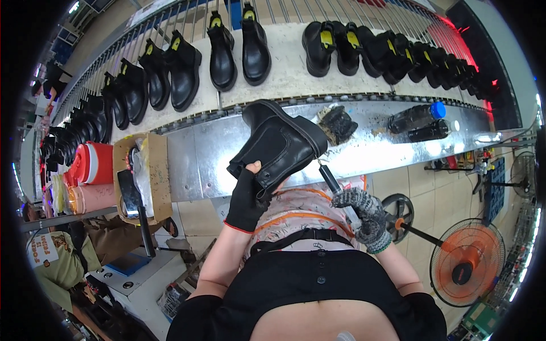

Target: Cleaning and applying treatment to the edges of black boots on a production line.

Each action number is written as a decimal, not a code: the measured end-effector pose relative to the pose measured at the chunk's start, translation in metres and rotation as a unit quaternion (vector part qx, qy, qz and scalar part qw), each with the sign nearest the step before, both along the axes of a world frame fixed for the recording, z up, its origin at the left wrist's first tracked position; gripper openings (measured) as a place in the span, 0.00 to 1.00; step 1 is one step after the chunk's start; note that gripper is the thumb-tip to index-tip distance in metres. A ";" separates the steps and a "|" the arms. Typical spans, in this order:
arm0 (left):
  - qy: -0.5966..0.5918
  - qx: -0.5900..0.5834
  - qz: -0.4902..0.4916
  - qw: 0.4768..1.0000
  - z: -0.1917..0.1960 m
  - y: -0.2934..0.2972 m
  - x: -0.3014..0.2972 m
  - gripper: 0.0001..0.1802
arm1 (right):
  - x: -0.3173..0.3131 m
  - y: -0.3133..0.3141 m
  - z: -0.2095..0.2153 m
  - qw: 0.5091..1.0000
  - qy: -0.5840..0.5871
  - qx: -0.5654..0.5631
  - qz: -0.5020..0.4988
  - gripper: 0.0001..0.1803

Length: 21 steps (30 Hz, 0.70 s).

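My left hand (247, 196), in a black glove with a red cuff and a bare thumb tip, grips the upper of a black ankle boot (273, 145). The boot is tilted over the metal bench ledge, its heel and sole edge turned to the right. A grey knitted glove covers my right hand (364, 215), which is closed around a slim tool (330, 179) with a dark front part, a pale handle and a thin tip. That tip is at the boot's heel edge; whether it touches cannot be made out. Beyond the boot, a blackened sponge-like block (338, 124) sits on the ledge.
Finished-looking black boots (256, 54) stand in a row along the conveyor (284, 34). Two dark bottles (418, 118) lie at the ledge's right. Left are a cardboard box (156, 176) and a red jug (96, 162). An orange fan (466, 261) stands at right; another person (68, 261) is lower left.
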<state>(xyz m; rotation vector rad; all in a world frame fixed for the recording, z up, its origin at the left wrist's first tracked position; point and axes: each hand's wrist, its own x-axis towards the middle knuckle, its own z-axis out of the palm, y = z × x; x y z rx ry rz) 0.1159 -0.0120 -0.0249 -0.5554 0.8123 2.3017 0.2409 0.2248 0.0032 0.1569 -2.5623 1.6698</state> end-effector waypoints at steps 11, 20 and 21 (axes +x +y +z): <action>0.045 -0.028 -0.013 0.998 -0.006 0.000 -0.035 0.25 | -0.030 -0.022 -0.089 0.940 -0.165 -0.132 -0.269 0.24; 0.273 -0.230 -0.126 0.926 -0.039 0.071 -0.218 0.19 | -0.041 -0.002 -0.145 0.926 -0.054 -0.165 -0.336 0.23; 0.300 -0.289 -0.137 0.899 -0.037 0.085 -0.232 0.24 | -0.046 0.003 -0.150 0.946 -0.001 -0.040 -0.321 0.23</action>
